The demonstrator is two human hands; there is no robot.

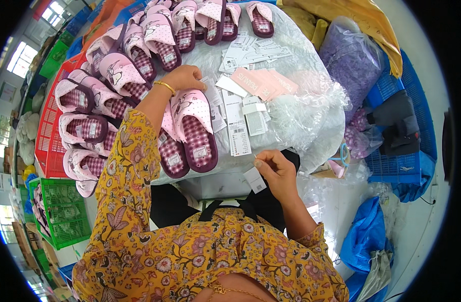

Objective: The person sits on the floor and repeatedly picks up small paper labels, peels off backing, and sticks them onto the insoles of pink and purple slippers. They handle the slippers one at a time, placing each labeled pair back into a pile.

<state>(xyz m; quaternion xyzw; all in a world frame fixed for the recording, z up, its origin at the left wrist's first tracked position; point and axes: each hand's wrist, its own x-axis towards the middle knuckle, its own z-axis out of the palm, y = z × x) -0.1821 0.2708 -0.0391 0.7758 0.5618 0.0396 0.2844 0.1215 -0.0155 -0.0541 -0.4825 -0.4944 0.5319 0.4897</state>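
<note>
Those front slippers [192, 136] run roughly 12-to-6, at right hand [278, 175]'s 10 o'clock, which pinches a white tag [254, 180]. Left hand [181, 79]'s nearer, toe-end, grip unclear tbh.

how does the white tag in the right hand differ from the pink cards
The white tag is in the right hand; the pink cards lie on the table. The tag is a single piece; the cards are several and overlap. The tag is white, the cards pink. Both are flat and bear print.
</note>
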